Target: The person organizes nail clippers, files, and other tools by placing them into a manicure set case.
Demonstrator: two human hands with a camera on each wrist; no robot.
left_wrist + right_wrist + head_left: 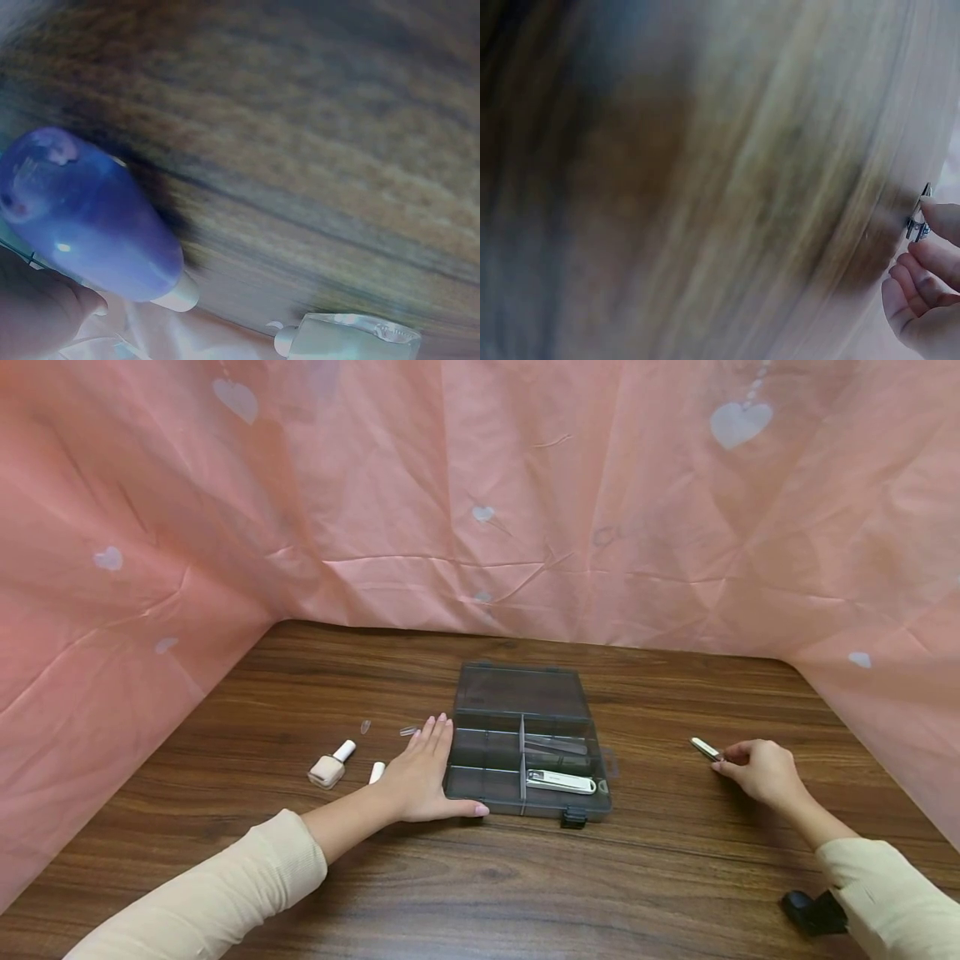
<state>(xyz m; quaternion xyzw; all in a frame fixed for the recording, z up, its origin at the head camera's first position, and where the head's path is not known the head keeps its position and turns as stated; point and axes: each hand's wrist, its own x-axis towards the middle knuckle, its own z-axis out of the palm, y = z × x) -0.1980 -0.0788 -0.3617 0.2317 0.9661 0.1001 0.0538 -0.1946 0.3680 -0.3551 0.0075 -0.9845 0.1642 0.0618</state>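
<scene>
In the head view a dark see-through compartment box (pixel 487 789) lies on the table with its lid raised at the back. My left hand (pixel 422 777), fingers straight and thumb spread, rests at the box's left side and front corner. A large nail clipper (pixel 562 782) lies in the front right compartment, with slim dark pieces (pixel 555 746) behind it. Well to the right, my right hand (pixel 763 770) pinches a small nail clipper (pixel 705 748) between thumb and fingers, close over the wood. The right wrist view catches the same clipper (pixel 919 214) at its edge.
A pale nail polish bottle (pixel 327 771) lies left of my left hand. Beside my wrist shows a white cap (pixel 377 771); in the left wrist view a purple bottle (pixel 97 217) lies there. Clear nail tips (pixel 365 727) lie behind. A black object (pixel 813 912) is by the right sleeve.
</scene>
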